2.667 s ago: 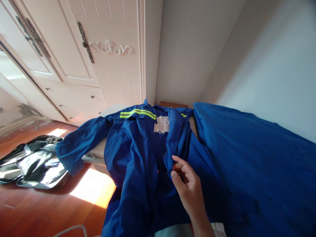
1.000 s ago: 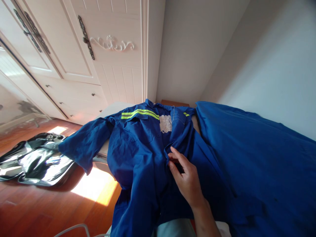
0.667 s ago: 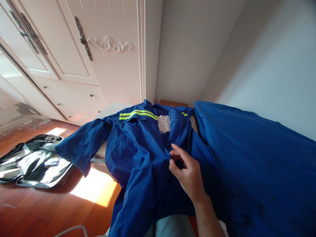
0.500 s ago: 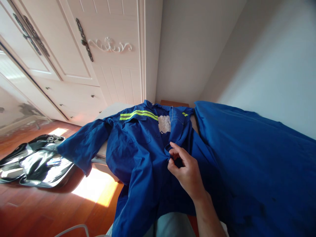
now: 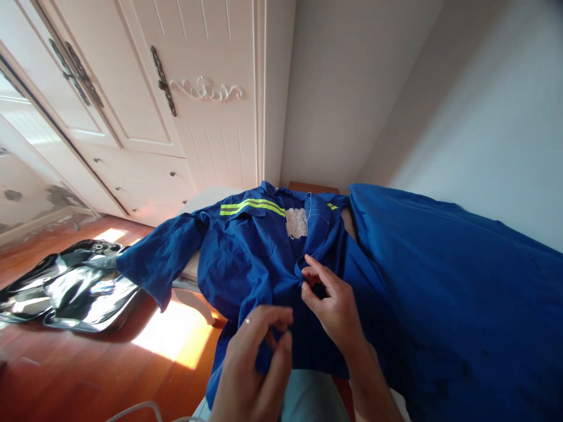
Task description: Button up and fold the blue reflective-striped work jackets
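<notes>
A blue work jacket with yellow-green reflective stripes is spread out in front of me, its front partly open and a whitish patch showing inside the collar. My right hand pinches the jacket's front edge near the middle between thumb and fingertips. Lower and to the left, my left hand, with a ring on one finger, hovers over the jacket. Its thumb and fingers are curved with a gap between them, and nothing shows in it.
Blue cloth covers a large surface on the right. A pale wardrobe stands behind at the left. On the wooden floor lies a shiny black bag. A white cable curves at the bottom.
My left hand has come into view from below, over the jacket's lower left part. My right hand keeps its pinch at nearly the same spot. The view has shifted slightly.
</notes>
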`<state>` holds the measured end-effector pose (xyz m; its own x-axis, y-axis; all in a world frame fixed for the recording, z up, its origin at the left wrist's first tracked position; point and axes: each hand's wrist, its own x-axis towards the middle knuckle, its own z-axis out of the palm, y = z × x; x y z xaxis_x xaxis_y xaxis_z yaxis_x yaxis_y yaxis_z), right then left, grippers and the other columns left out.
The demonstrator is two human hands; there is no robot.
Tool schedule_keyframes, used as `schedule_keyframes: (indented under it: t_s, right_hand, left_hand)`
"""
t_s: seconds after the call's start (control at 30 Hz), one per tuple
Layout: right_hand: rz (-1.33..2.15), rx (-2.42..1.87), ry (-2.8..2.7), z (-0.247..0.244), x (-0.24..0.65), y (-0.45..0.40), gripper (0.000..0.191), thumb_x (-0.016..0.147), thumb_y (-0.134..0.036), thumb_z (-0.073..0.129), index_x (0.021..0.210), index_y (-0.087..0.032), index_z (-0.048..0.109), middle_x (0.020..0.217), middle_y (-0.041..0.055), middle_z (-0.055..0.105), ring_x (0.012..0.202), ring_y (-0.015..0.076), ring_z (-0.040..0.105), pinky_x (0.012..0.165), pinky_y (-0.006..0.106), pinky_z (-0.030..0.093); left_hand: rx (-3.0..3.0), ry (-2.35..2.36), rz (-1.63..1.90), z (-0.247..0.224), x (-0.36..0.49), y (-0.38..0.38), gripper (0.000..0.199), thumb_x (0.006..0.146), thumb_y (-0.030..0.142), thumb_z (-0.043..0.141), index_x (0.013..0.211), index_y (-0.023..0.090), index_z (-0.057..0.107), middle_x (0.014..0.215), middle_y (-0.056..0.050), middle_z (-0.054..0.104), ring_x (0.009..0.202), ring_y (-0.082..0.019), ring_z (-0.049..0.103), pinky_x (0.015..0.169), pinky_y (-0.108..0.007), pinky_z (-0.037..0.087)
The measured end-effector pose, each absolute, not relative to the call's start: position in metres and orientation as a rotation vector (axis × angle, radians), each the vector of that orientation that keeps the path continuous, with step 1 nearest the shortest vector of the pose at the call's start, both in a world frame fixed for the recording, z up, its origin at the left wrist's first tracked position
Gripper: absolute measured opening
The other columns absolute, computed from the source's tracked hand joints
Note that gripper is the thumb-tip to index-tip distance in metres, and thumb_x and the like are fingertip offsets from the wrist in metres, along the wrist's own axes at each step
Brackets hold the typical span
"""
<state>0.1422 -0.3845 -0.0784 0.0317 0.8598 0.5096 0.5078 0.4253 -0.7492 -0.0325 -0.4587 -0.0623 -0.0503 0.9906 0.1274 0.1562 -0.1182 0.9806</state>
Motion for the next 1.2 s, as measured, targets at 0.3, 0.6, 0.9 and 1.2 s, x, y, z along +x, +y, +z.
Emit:
schedule_keyframes:
  t_s: [0.3,0.6,0.9,1.2]
  right_hand:
    - [0.596,-1.204,-1.595,-0.078,0.152,-0.386,0.053,0.088,-0.02,0.059,0.14,-0.024,0.053,0.097,0.0034,0.075,0.087,0.0175,0.071,0.083,0.031,0.058]
    - [0.614,-1.169,-1.604,-0.082,0.15,-0.383,0.052,0.088,-0.019,0.063,0.138,-0.024,0.054,0.098,0.0024,0.076,0.09,0.0167,0.073,0.084,0.029,0.058]
    - [0.718,-1.181,-1.609,-0.076,0.152,-0.383,0.047,0.092,-0.026,0.061,0.139,-0.023,0.053,0.106,0.0028,0.076,0.101,0.018,0.071,0.092,0.031,0.056]
    - [0.634,-1.259,-1.473,-0.08,0.147,-0.384,0.043,0.087,-0.029,0.066,0.129,-0.019,0.059,0.094,0.004,0.077,0.089,0.0191,0.073,0.084,0.032,0.058]
  left_hand:
    - [1.563,1.267,1.234,-0.08,0.006,-0.392,0.037,0.084,0.038,0.069,0.117,0.021,0.07,0.104,-0.008,0.073,0.091,-0.022,0.069,0.082,-0.033,0.056]
    - [1.233,1.269,1.292,-0.092,0.007,-0.39,0.029,0.078,0.044,0.073,0.094,0.019,0.078,0.085,-0.005,0.077,0.081,-0.022,0.072,0.073,-0.03,0.057]
    - [1.443,1.4,1.39,-0.095,0.012,-0.391,0.024,0.091,0.037,0.058,0.097,0.019,0.073,0.093,-0.005,0.075,0.082,-0.02,0.069,0.077,-0.03,0.053]
    - [1.408,1.398,1.491,-0.098,0.018,-0.391,0.02,0.092,0.033,0.056,0.094,0.019,0.068,0.086,-0.004,0.071,0.079,-0.018,0.066,0.074,-0.027,0.051]
